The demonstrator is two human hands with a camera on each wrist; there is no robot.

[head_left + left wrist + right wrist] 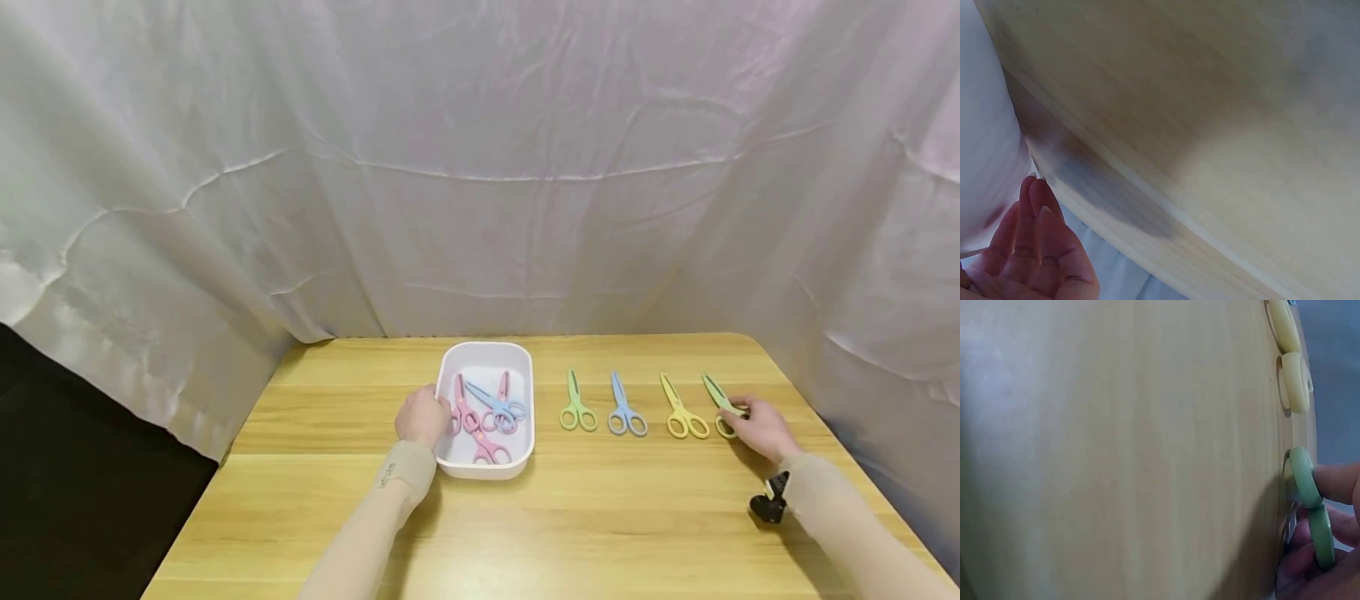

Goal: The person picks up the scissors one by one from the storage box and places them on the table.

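Note:
My left hand [423, 417] grips the left wall of a white tray [486, 472], with its fingers along the outside. The thumb is mostly hidden in the left wrist view. Inside the tray lie several pink scissors [491, 451] and a pair of blue scissors [483, 395], overlapping. At the far right, my right hand [761, 429] pinches the handles of a pair of green scissors [714, 390]. Those handle loops [1305, 478] sit between thumb and fingers, close to the tabletop, in the right wrist view.
Between tray and right hand, other green scissors [573, 392], blue scissors [619, 396] and yellow scissors [672, 396] lie in a row, blades pointing away. A pale curtain [487, 233] hangs behind the wooden table [570, 533]. A black device [769, 498] is on the right wrist.

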